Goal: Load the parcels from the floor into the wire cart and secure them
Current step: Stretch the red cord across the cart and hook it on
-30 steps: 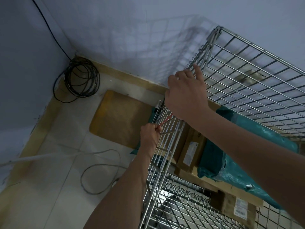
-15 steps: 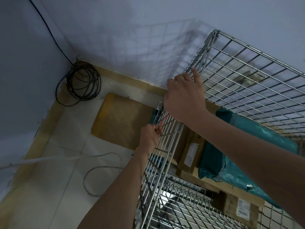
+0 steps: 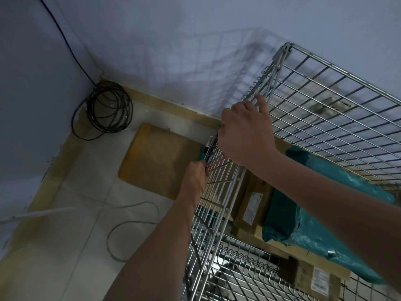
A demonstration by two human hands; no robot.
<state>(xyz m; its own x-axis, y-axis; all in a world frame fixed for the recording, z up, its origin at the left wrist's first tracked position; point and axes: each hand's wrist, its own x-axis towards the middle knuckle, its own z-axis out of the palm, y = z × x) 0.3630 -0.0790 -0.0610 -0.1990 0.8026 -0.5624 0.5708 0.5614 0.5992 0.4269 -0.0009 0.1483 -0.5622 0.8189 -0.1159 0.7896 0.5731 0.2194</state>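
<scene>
- The wire cart [image 3: 308, 131] is silver-grey metal, with a grid pattern of thin bars.
- A thin red strip [image 3: 217, 162] shows just beside the left grip [image 3: 195, 179], on the cart side.
- Below the right grip [image 3: 245, 135], inside the cart, a teal plastic parcel [image 3: 303, 227] lies on brown cardboard boxes [image 3: 249, 205] with white labels.
- Left of the left grip, a yellow-brown padded envelope [image 3: 156, 157] lies on the pale tiled floor [image 3: 71, 224].
- Further left is a black coiled cable [image 3: 104, 109].

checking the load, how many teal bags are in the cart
1: a large teal bag lies on the cardboard boxes inside the wire cart. A teal edge at the cart's far corner may be another.
</scene>
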